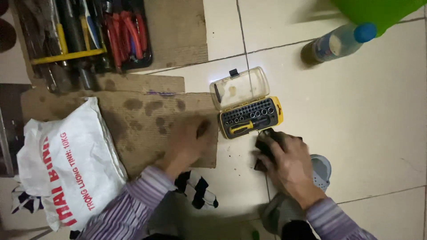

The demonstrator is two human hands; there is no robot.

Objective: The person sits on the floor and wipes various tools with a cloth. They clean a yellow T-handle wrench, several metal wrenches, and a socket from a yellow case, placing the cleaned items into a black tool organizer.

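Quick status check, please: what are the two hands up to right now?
Left hand on stained cardboard, pinching something small, blurred. Right hand gripping a dark object beside the open bit set case. Nothing between them.

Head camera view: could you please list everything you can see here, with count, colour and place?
bit set case: one, yellow and black with clear lid open, floor centre
cardboard sheet: one, brown and stained, left of the case
tool tray: one, dark, holding red and yellow handled tools, top left
sack: one, white with red print, lower left
bottle: one, clear with blue cap, lying top right
green object: one, top right corner
left hand: on the cardboard
right hand: around a dark object, blurred
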